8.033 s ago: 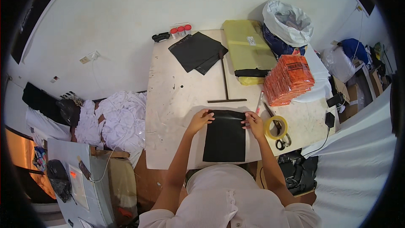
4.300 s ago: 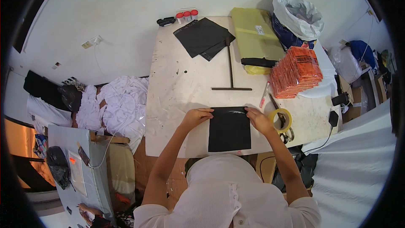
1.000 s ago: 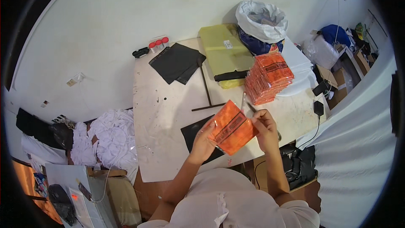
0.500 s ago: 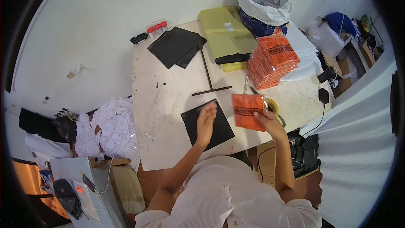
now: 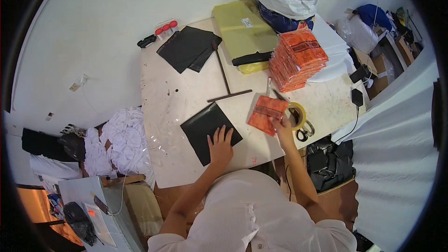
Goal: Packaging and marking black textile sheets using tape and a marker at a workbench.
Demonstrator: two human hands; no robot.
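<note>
Left hand (image 5: 221, 146) lies spread on the black plastic mailer (image 5: 199, 128); right hand (image 5: 283, 129) pinches an orange plastic-wrapped packet (image 5: 265, 113) to the mailer's right. Apparent step: steadying the mailer; next move calls for a firm packet grip.

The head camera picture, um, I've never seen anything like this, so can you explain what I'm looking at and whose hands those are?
There's no machine here. The left hand and right hand belong to the person wearing the camera. It looks down from their head through a very wide lens, so straight edges bend. The left hand rests on a black sheet on the table; the right holds an orange packet. Also on the table are a stack of orange packets, a roll of tape, scissors and a T-shaped bar.
</note>
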